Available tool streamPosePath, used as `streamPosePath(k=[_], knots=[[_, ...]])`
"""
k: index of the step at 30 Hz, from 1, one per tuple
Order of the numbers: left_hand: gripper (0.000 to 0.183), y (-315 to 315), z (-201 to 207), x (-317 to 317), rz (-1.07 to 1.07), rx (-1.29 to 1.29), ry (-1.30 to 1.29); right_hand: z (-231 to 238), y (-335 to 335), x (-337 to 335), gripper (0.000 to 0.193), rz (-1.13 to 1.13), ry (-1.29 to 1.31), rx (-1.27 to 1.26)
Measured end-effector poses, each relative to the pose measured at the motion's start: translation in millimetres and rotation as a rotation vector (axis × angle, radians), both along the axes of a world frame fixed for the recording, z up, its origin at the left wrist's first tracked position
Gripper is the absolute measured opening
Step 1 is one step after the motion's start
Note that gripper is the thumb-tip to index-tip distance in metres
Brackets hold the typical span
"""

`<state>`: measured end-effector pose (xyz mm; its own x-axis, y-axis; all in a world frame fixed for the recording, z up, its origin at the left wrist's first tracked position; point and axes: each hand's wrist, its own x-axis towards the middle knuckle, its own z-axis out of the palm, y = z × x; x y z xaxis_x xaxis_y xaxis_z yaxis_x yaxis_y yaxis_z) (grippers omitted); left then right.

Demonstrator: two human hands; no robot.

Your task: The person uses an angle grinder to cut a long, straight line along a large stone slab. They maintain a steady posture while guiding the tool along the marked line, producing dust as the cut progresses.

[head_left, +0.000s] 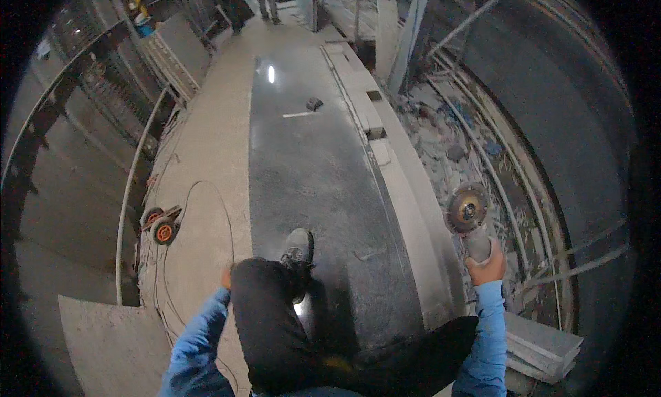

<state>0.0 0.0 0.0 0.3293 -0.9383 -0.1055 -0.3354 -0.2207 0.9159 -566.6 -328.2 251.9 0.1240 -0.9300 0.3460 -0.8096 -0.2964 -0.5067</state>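
Note:
My right hand (pixel 487 263) is wrapped round the grey body of an angle grinder (pixel 478 245), held out to the right over the rubble. Its round cutting disc (pixel 468 208) faces up toward me, with a yellowish centre. Beside my bent left knee is my left hand (pixel 226 277); the dark trouser leg hides most of its fingers, and a thin cable (pixel 231 242) runs close by it. Under me lies a long dark polished slab (pixel 323 183), and my grey shoe (pixel 298 245) rests on it. Farther along the slab are a small dark lump (pixel 314 104) and a pale strip (pixel 297 115).
A pale stone ledge (pixel 406 218) borders the slab's right side, with debris (pixel 447 135) and metal rails beyond. On the left stand a small trolley with orange wheels (pixel 164 230) and a metal rail (pixel 131 190). Cut slabs (pixel 540 345) lie lower right. People (pixel 265 1) stand far ahead.

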Motion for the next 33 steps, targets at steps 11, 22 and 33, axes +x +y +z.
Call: streamPosePath(k=[11, 22, 33], knots=[[0.047, -232, 319, -263, -0.939, -0.388, -0.484, 30, 62, -6, 0.056, 0.037, -0.237, -0.286], [0.048, -259, 318, -377, -0.636, -0.506, 0.955, 115, 87, 35, 0.059, 0.507, -0.065, -0.016], [0.048, -277, 345, -312, -0.036, -0.792, 0.909, 57, 31, 124, 0.074, 0.345, -0.017, -0.406]])
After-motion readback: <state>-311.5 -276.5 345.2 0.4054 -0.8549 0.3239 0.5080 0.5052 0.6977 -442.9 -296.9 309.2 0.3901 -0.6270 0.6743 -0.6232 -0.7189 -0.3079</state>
